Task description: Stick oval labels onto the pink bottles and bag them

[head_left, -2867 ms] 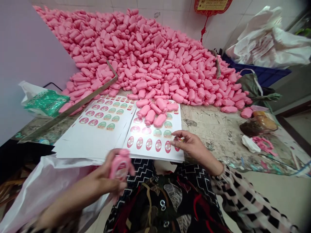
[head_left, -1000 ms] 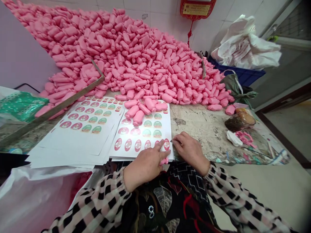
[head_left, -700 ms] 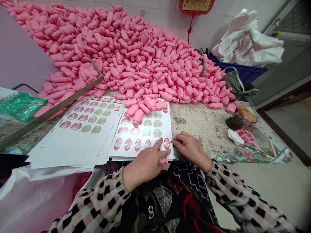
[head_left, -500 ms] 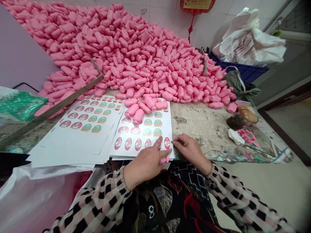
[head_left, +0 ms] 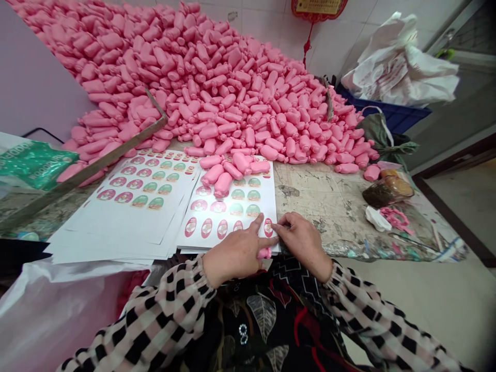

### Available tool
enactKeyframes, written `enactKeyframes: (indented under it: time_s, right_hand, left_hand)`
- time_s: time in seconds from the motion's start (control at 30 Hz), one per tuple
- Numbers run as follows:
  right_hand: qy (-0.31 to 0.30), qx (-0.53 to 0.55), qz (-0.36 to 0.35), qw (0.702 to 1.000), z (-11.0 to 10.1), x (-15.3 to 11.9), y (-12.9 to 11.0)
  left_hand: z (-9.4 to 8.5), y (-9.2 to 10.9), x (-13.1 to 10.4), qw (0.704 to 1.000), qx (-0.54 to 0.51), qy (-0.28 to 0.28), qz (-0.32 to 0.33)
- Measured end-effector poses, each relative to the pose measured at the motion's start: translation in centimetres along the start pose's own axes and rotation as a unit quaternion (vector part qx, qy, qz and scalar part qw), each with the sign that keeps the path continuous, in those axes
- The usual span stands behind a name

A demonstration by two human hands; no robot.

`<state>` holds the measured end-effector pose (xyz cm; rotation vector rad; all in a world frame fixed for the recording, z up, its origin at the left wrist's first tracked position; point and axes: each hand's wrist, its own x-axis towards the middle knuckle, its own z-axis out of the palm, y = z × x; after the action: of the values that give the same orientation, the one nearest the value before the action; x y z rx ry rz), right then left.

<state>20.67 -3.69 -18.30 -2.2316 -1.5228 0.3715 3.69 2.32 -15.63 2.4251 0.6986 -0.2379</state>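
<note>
My left hand (head_left: 237,251) rests on the sticker sheet (head_left: 220,250), index and middle fingers stretched out and apart. A small pink bottle (head_left: 264,253) is tucked under its palm, gripped by the curled lower fingers; only one end shows. At the sheet's right edge, my right hand (head_left: 301,238) has thumb and forefinger closed on the edge of a red oval sticker (head_left: 268,227). The sticker still lies level with the paper. Several loose pink bottles (head_left: 222,183) lie on the upper part of this sheet.
Behind the sheets rises a large heap of pink bottles (head_left: 201,77). A second stack of sticker sheets (head_left: 116,227) lies left, below a wooden strip (head_left: 96,168). At right are a brown jar (head_left: 383,191), crumpled white tissue (head_left: 376,219) and a blue crate (head_left: 403,119).
My right hand has moved slightly left, its fingertips going from the sheet's edge onto the red oval sticker. The left hand keeps its place on the sheet.
</note>
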Motion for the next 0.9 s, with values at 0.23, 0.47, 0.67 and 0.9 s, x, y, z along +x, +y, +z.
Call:
enactKeyframes:
  time_s: [0.23,0.47,0.67,0.9]
  right_hand:
    - [0.059,-0.087,-0.072,0.992,0.0,-0.6,-0.8]
    - [0.085,-0.065,-0.072,0.992,-0.6,-1.2,-1.8]
    - [0.121,0.119,0.010,0.985,-2.2,-0.1,-0.3]
    - [0.060,0.370,0.025,0.927,-2.9,-0.4,-1.9]
  left_hand:
    - [-0.3,0.3,-0.2,1.000,-0.021,0.011,0.005]
    - [0.1,0.2,0.0,1.000,0.008,0.007,0.012]
    - [0.3,-0.3,-1.1,0.996,-0.063,0.041,0.043]
    - [0.6,0.0,-2.3,0.725,-0.658,0.191,-0.070]
